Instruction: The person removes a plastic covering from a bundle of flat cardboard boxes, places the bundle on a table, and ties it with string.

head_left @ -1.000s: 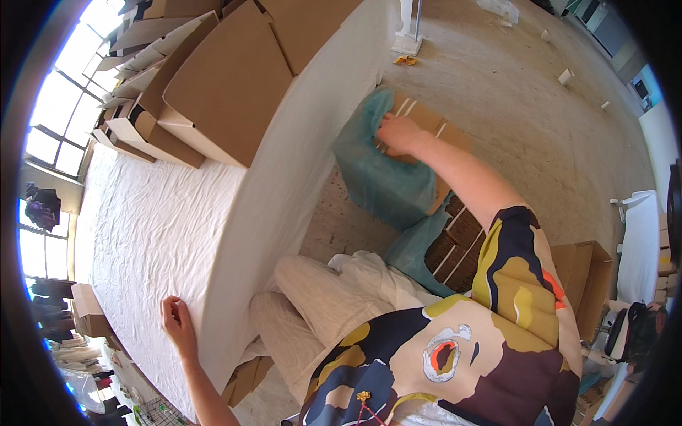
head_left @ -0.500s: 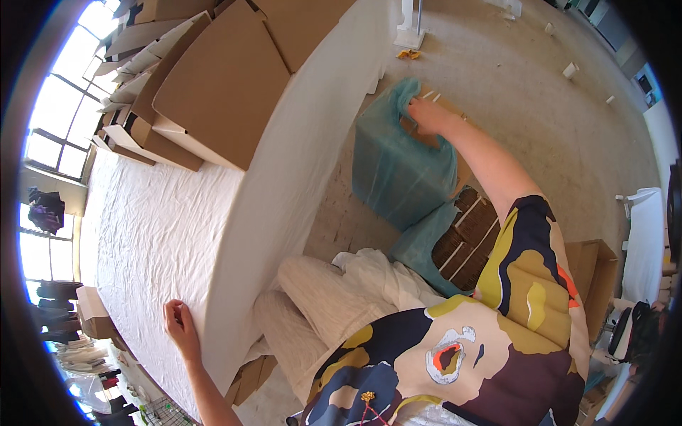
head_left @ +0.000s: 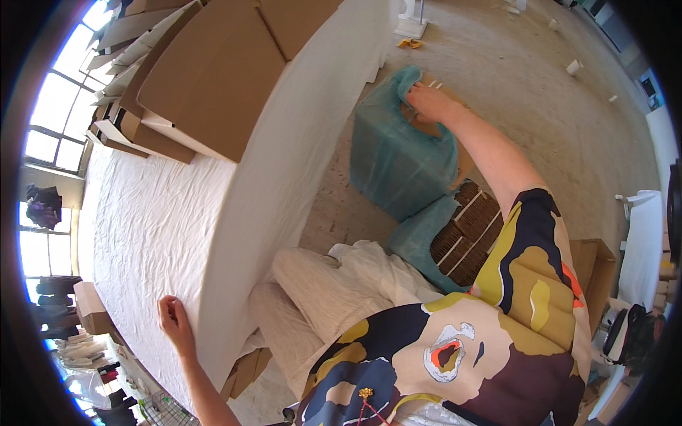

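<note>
My right hand (head_left: 430, 104) reaches out to the mouth of a teal plastic bag (head_left: 391, 160) standing on the floor. Its fingers are bent together at the bag's opening, and what they grip, if anything, is hidden. My left hand (head_left: 175, 323) rests on the white cloth of the table (head_left: 163, 234), fingers loosely curled in with nothing visible in them. Close to my knees a second teal bag (head_left: 419, 245) lies open around stacked brown pieces with ridged edges (head_left: 462, 231), banded with white strips.
Large brown cardboard boxes (head_left: 213, 78) stand on the far part of the table. An open cardboard box (head_left: 593, 266) is at the right behind my arm. A white stand base (head_left: 410, 27) and a yellow item (head_left: 410, 44) are farther off on the floor.
The view has shifted slightly, so the boxes on the table sit a little farther left and up. My right hand stays at the bag's mouth and my left on the table.
</note>
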Tool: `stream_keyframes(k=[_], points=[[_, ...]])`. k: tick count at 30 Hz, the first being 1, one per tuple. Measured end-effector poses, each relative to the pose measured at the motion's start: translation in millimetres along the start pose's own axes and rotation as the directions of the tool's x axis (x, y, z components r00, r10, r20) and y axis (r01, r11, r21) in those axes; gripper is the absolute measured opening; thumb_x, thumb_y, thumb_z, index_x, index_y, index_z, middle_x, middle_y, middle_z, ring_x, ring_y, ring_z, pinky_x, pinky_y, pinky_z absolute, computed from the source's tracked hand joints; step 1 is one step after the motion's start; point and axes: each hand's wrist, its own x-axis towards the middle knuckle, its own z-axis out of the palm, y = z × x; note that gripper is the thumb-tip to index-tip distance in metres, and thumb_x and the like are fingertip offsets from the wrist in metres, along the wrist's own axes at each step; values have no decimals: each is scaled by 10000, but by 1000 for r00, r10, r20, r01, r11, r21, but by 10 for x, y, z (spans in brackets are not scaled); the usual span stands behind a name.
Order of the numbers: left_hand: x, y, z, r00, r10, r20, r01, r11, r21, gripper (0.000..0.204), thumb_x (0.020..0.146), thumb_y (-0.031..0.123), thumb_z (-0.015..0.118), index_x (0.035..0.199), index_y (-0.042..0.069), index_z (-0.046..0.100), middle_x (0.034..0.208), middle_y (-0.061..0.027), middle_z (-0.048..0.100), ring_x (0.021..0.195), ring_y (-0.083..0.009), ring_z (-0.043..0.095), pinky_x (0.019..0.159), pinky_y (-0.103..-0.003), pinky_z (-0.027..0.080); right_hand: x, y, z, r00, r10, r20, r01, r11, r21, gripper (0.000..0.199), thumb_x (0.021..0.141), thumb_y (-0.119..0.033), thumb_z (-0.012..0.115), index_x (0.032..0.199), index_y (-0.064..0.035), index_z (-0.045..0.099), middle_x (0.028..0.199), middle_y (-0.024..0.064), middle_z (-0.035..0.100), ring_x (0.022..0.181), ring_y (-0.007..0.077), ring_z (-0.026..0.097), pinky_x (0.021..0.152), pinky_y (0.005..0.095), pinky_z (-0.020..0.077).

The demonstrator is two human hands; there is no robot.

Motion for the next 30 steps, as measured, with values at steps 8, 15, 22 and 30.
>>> stream_keyframes(k=[8, 15, 22, 30], points=[[16, 94, -1, 1000, -28, 6, 28, 1000, -5, 29, 943, 27, 562, 947, 24, 591, 701, 5, 405, 611, -98, 351, 539, -278, 303, 3, 3, -29, 1000, -20, 12, 20, 1000, 3, 235, 731, -37, 670, 966, -40, 684, 1032, 153, 678, 1046, 346, 612, 876, 438, 535], [-13, 99, -10, 999, -46, 0, 46, 999, 2, 37, 947, 24, 564, 962, 32, 596, 703, 11, 399, 619, -92, 345, 543, -269, 299, 3, 0, -11, 1000, -9, -7, 9, 991, 132, 174, 759, -116, 664, 913, -35, 657, 979, 176, 679, 952, 353, 647, 848, 466, 523], [-5, 128, -12, 997, -74, 6, 75, 997, -17, 38, 946, 22, 567, 964, 27, 601, 705, 7, 402, 628, -96, 351, 553, -270, 313, -28, 334, 71, 989, 48, 143, -77, 976, 205, 334, 796, -325, 756, 951, -41, 669, 975, 166, 680, 918, 368, 652, 784, 473, 507], [6, 7, -7, 1000, -26, 14, 25, 999, 19, 57, 985, 73, 561, 996, 34, 600, 733, 24, 445, 658, -77, 385, 584, -244, 346, -589, 817, 420, 841, 535, -80, -501, 826, 259, 379, 813, -360, 766, 875, -4, 652, 930, 200, 668, 900, 371, 640, 734, 469, 491]])
